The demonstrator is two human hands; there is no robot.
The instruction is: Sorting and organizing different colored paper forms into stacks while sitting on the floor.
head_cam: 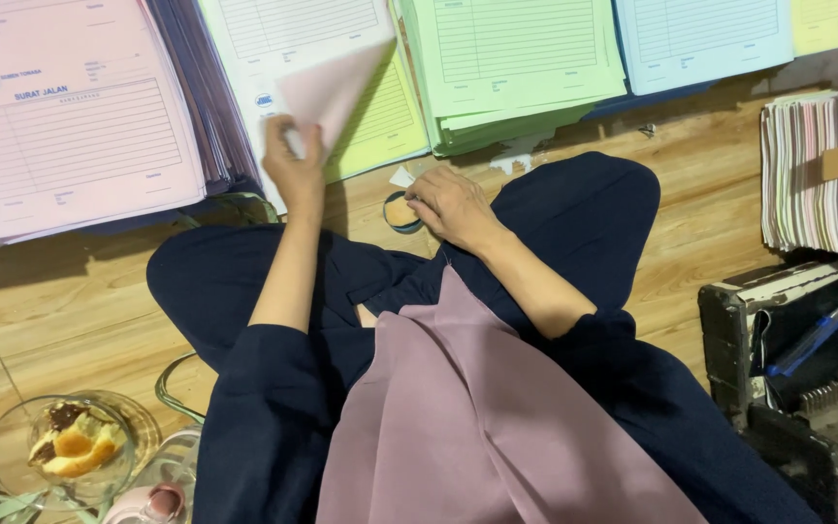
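Wooden floor (710, 223) between form stacks: left hand (293, 160) pinching pink sheet (337, 87), right hand (446, 204) fingering round pad (401, 213).

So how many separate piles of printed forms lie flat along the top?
6: pink pile far left, white, yellow-green beneath it, green, blue, yellow at the corner. More may lie outside the frame.

Even, soft indoor light, faint shadows, slight motion blur, sharp elsewhere.

no packages, signs or screens | brown tag (832, 164) on right paper stack (817, 184)
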